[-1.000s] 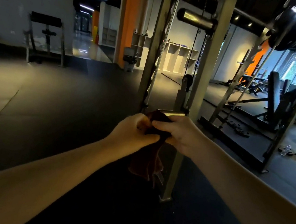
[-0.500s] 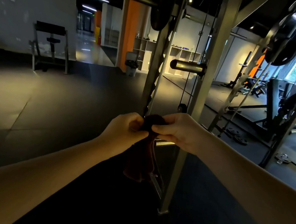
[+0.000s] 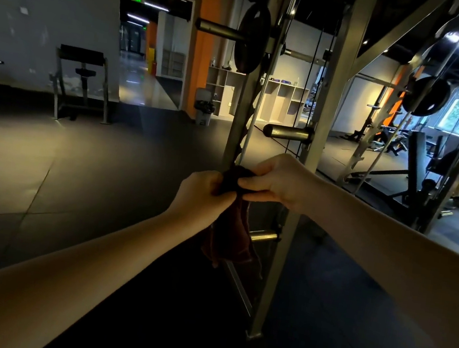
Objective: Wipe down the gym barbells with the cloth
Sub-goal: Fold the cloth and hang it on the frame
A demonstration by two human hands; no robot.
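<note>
Both hands grip a dark red cloth [image 3: 229,239] before the rack upright [image 3: 314,145]: left hand [image 3: 202,196] bunching it, right hand [image 3: 276,181] pinching it.

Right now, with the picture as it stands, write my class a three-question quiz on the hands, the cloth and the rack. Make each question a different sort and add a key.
1. Multiple choice: what holds the cloth? A) the left hand only B) the right hand only C) both hands
2. True or false: the cloth hangs below the hands, clear of the barbell overhead.
3. Fill in: on that barbell, beside the rack upright, sits one black weight ____.
Key: 1 C; 2 true; 3 plate.
</note>
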